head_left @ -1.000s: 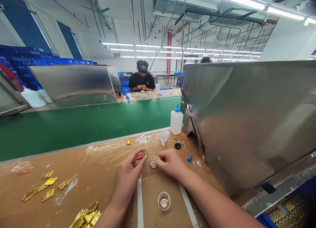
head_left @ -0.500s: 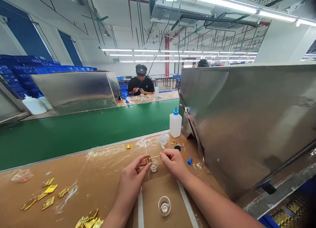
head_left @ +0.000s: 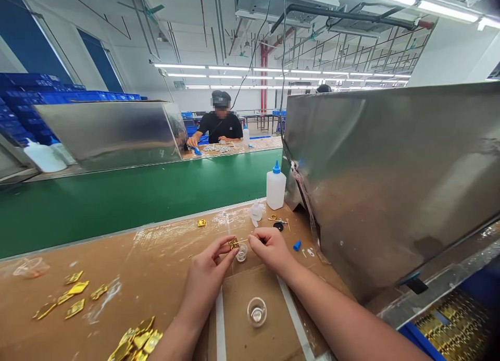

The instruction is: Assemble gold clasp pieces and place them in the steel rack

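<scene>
Between the thumb and fingers of my left hand (head_left: pixel 213 262) is a small gold metal piece (head_left: pixel 233 244), its patterned side facing right. My right hand (head_left: pixel 271 250) pinches a thin pale stick (head_left: pixel 242 241), whose far tip reaches the gold piece. Just below the stick stands a small clear cup (head_left: pixel 241 252) on the brown table. A second clear cup (head_left: pixel 257 312) sits nearer me on a cardboard sheet (head_left: pixel 234 303) edged with pale tape. Loose gold pieces (head_left: pixel 136 340) lie heaped left of my left forearm, with several more (head_left: pixel 76 288) farther left.
A white bottle with a blue cap (head_left: pixel 276 186) stands by the metal panel (head_left: pixel 390 184) on the right. A blue cap (head_left: pixel 297 245) lies near my right hand. Beyond the green belt (head_left: pixel 136 194) a person (head_left: pixel 221 121) sits working. A blue bin (head_left: pixel 422 343) of gold parts is low right.
The stick's tip has come to the gold piece. Both hands keep their holds. My view has tilted slightly down, and the person opposite has reached an arm out to the side.
</scene>
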A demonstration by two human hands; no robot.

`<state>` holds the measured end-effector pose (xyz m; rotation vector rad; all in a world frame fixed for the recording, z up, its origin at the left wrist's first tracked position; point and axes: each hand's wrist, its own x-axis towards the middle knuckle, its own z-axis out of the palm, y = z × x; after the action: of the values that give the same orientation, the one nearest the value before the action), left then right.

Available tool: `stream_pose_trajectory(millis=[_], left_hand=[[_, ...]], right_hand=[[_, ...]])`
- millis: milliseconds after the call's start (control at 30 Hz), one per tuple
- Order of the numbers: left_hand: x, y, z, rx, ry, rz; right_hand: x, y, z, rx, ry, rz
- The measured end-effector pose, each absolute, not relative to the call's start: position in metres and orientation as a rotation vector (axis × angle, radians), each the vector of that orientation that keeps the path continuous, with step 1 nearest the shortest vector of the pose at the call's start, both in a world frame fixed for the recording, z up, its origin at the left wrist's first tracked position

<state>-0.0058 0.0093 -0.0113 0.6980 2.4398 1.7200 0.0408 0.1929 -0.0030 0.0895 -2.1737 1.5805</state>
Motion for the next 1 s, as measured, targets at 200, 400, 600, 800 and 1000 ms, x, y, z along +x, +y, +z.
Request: stream_pose_trajectory(millis=[200, 400, 600, 800, 1000], left_hand=[[-0.0072, 0.0090, -0.0128, 0.699, 2.455, 1.724], [-0.0099, 0.0083, -0.0170, 0.691, 2.424, 1.741], [-0.0086, 0.0088, -0.0149, 0.681, 2.445, 1.718], [-0.0082, 0.0093, -0.0130, 0.683, 2.443, 1.701], [-0.0080, 0.0093, -0.0133, 0.678, 2.464, 1.670]], right_hand=[[0.0408, 0.1927, -0.0056, 0.087, -2.174, 1.591], [0.0411, 0.1929, -0.0048, 0.076, -2.180, 1.599], [0.0401, 0.1932, -0.0061, 0.064, -2.198, 1.592], [0.0406, 0.1926, -0.0039, 0.062, -2.207, 1.582], [0.0407, 0.1931, -0.0036, 0.080, -2.193, 1.575]])
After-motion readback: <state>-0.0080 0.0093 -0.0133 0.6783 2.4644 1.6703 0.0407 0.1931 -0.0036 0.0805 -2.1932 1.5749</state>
